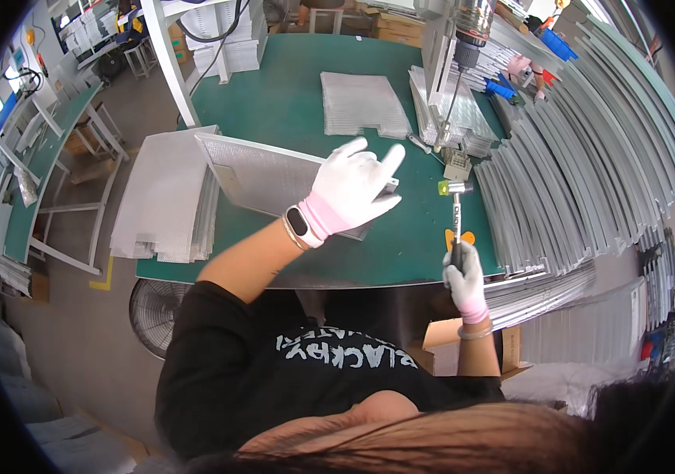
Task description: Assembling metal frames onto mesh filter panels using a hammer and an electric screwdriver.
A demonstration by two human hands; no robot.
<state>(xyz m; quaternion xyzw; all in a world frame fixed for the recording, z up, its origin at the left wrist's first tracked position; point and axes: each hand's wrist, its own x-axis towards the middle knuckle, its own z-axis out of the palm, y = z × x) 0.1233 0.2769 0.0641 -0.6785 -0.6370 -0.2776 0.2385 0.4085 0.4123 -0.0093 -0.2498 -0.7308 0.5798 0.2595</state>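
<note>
My left hand [353,186], in a white glove with a pink cuff, is over the right part of a framed mesh panel [262,178]. Its fingers are spread; whether the palm touches the frame is hidden. The panel leans at a tilt on the green table [298,261], with a pale frame strip along its upper edge. My right hand [465,283], gloved likewise, is closed around the dark grip of a mallet [456,209]. The mallet's head, yellow-green at one end, points away from me, right of the panel. An orange piece [468,237] lies beside the handle.
Mesh sheets lie stacked at left [159,193] and at the back [365,103]. A power drill [471,35] hangs at upper right, above a small metal block [456,163]. Rows of metal profiles [566,174] line the right. A fan [156,316] stands below the table's left edge.
</note>
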